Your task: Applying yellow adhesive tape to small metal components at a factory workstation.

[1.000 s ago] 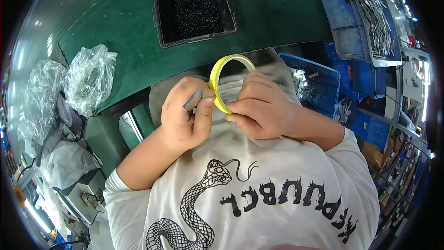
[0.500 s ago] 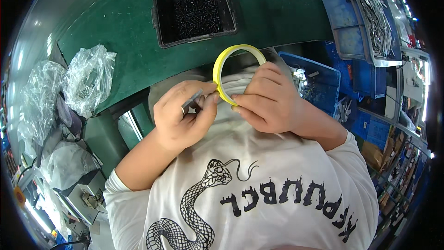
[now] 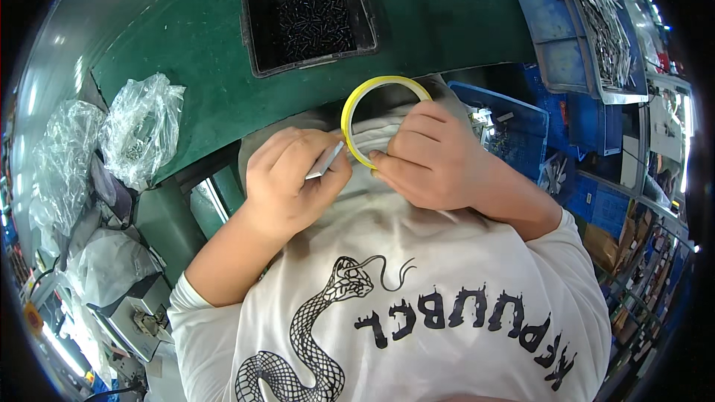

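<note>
A roll of yellow tape (image 3: 347,113) stands on edge in front of my chest. My right hand (image 3: 436,156) is closed round its right side, thumb and fingers pinching the ring. My left hand (image 3: 294,175) is closed on a small flat grey metal piece (image 3: 325,161), which sticks out between thumb and fingers; its exact kind does not show. The left fingertips are close against the roll's left edge, and whether they touch it I cannot tell.
A black bin (image 3: 252,37) of small black parts stands on the green table (image 3: 201,52). Clear plastic bags (image 3: 141,130) lie at the left. Blue crates (image 3: 514,115) are at the right, one upper tray (image 3: 566,59) beside long thin metal pieces (image 3: 603,22).
My left hand has turned the metal piece, so its flat face now shows more and tilts up to the right. The tape roll has shifted slightly within my right hand's grip.
</note>
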`<state>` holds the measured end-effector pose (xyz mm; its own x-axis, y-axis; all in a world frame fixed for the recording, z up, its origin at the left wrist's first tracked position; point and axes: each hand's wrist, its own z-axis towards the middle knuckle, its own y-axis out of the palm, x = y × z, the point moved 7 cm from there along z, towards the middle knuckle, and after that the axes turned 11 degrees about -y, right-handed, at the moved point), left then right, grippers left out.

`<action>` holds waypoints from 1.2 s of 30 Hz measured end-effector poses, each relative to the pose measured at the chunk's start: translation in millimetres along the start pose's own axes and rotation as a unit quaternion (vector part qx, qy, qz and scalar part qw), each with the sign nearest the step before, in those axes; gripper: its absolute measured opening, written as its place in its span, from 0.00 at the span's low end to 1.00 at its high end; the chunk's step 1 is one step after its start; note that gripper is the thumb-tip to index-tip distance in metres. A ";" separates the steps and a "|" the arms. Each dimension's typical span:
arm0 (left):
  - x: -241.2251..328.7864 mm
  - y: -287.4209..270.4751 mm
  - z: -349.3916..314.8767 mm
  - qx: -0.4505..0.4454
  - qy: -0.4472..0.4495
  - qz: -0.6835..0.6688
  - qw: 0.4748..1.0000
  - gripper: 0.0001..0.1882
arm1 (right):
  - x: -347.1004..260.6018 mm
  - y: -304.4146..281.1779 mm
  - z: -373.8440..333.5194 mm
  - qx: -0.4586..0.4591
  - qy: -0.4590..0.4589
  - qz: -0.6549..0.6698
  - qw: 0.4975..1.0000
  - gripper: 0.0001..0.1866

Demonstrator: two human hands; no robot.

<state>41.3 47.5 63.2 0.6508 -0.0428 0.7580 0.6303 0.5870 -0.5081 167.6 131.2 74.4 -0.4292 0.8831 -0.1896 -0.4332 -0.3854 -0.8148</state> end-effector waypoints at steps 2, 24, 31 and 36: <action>2.0 0.3 0.7 -0.002 0.033 0.018 0.999 0.14 | -0.3 0.4 1.4 0.006 -0.006 -0.002 1.000 0.12; -10.3 22.8 -9.6 -0.129 -0.097 -0.015 0.987 0.11 | 14.9 19.5 -2.8 -0.073 0.206 0.052 0.974 0.14; -15.9 20.2 -8.1 -0.165 -0.187 -0.076 0.965 0.12 | 21.3 25.5 -11.5 -0.070 0.202 0.079 0.974 0.10; -36.2 30.4 -19.0 -0.171 -0.341 -0.266 0.885 0.13 | 37.8 21.5 -19.1 0.018 0.295 0.199 0.934 0.08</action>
<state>44.9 51.5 12.6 -0.1098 0.3275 0.9384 0.9382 0.3459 -0.0109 157.2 161.4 39.2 -0.0542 0.6579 -0.7511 -0.3640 -0.7135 -0.5987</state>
